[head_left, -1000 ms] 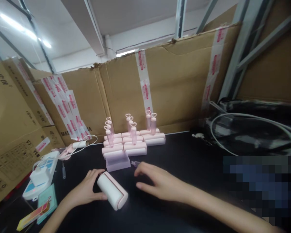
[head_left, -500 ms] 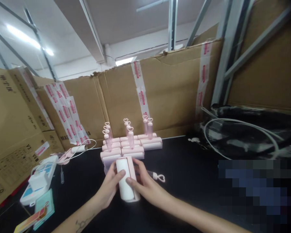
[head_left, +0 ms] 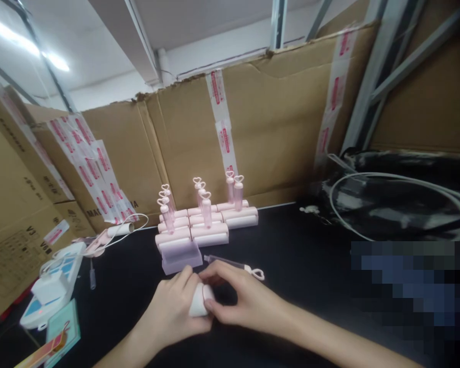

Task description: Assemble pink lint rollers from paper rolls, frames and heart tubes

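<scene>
Here, white roller (head_left: 199,300) wedged between both grips — left hand (head_left: 174,309) and right hand (head_left: 245,301) pinching it.

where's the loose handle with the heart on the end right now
In the head view the loose handle lies flat on the black table, just beyond the right hand and to the right of the clear pink cover.

A black table (head_left: 291,255) carries stacked pink rollers (head_left: 205,227), a loose handle (head_left: 233,265), a power strip (head_left: 48,291), a cable (head_left: 398,204) and cardboard boxes (head_left: 19,204).
</scene>
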Demonstrator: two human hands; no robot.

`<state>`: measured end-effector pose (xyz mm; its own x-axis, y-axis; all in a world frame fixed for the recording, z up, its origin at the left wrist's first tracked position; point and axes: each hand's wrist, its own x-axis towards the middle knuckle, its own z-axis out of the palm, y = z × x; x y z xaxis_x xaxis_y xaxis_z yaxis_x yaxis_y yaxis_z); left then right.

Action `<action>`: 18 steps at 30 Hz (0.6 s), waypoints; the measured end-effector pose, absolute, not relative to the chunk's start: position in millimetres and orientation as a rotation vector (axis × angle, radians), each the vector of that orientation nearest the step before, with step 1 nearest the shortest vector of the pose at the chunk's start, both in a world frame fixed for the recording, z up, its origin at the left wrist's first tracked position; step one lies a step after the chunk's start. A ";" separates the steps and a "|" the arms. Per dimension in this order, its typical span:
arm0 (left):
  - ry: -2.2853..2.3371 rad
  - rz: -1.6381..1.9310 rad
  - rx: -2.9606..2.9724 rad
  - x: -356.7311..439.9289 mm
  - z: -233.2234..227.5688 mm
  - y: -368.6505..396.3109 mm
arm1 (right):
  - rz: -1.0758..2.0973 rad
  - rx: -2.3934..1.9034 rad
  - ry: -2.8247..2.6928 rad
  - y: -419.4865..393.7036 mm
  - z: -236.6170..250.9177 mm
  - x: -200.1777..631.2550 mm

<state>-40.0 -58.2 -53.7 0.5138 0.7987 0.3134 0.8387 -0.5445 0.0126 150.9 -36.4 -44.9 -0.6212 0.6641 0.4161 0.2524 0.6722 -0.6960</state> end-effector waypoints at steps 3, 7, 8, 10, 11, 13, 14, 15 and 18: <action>-1.365 -0.368 -2.563 -43.4 -61.5 -58.2 | 0.837 -0.724 -2.190 -36.8 -48.8 149.4; -1.369 -0.358 -2.544 -45.0 -65.7 -57.6 | 0.835 -0.776 -2.247 -35.5 -48.8 151.7; -1.370 -0.364 -2.549 -44.6 -66.9 -57.6 | 0.839 -0.784 -2.260 -35.4 -48.7 152.3; -1.354 -0.399 -2.555 -42.5 -71.0 -57.1 | 0.855 -0.787 -2.272 -35.7 -49.4 152.9; -1.334 -0.428 -2.553 -41.1 -74.4 -56.2 | 0.859 -0.790 -2.273 -36.0 -50.3 152.7; -1.277 -0.483 -2.539 -38.5 -83.9 -52.8 | 0.847 -0.804 -2.282 -37.0 -53.1 151.1; -1.239 -0.508 -2.518 -37.6 -89.7 -50.4 | 0.818 -0.826 -2.290 -37.8 -54.9 149.9; -1.197 -0.526 -2.485 -37.3 -95.7 -47.7 | 0.780 -0.854 -2.302 -38.6 -56.8 148.5; -1.009 -0.514 -2.383 -40.0 -111.4 -39.5 | 0.648 -0.941 -2.338 -41.5 -62.1 144.2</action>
